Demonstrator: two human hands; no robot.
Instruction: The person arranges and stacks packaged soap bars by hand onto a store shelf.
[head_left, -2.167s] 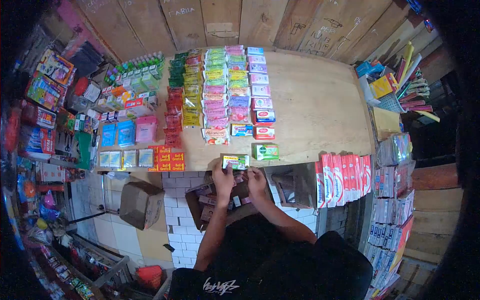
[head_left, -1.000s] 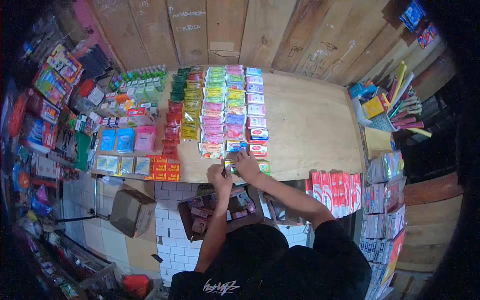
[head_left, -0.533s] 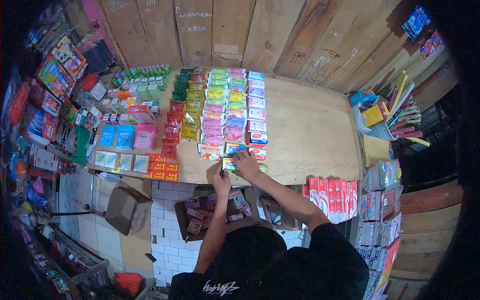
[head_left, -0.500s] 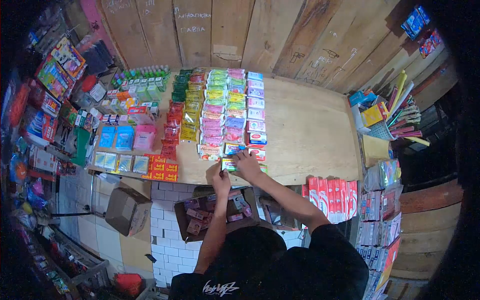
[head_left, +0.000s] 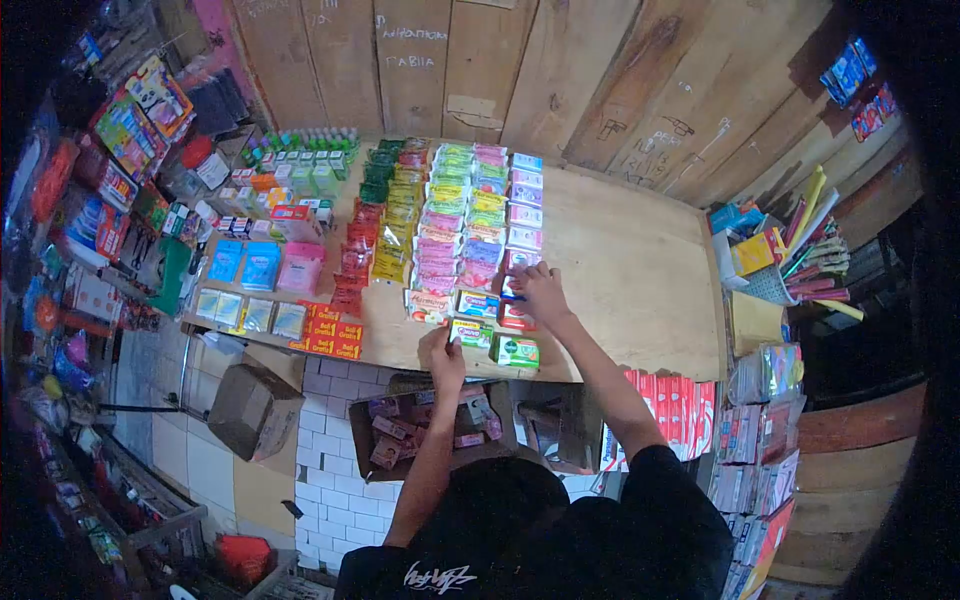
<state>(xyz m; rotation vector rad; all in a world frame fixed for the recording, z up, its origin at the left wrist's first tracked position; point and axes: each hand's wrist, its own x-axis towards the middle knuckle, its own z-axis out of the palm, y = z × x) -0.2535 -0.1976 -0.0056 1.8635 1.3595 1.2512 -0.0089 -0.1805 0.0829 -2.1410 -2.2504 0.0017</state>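
My left hand (head_left: 442,360) is closed at the table's front edge, beside a green-and-white soap pack (head_left: 470,334). A small dark thing shows at its fingertips, too small to name. My right hand (head_left: 541,296) reaches over the right-hand column of soap boxes, its fingers bent down onto a red-and-white soap box (head_left: 517,317) that they partly cover. Between the hands lies a blue-and-white soap pack (head_left: 478,304). Nearer the front edge sits a green-and-white soap box (head_left: 515,350). Harmony soap packs (head_left: 431,306) stretch away in rows to the left.
An open carton (head_left: 365,440) with pink boxes stands below the table's front edge (head_left: 590,370). Red toothpaste boxes (head_left: 672,410) stand at the front right. Sachets (head_left: 352,262), pink packs (head_left: 300,268) and small bottles (head_left: 320,180) fill the table's left. A basket (head_left: 765,270) is at the right.
My right hand has moved from the blue-and-white pack up and right to the red-and-white boxes. The front green-and-white packs are now uncovered. My left hand has stayed near the front edge.
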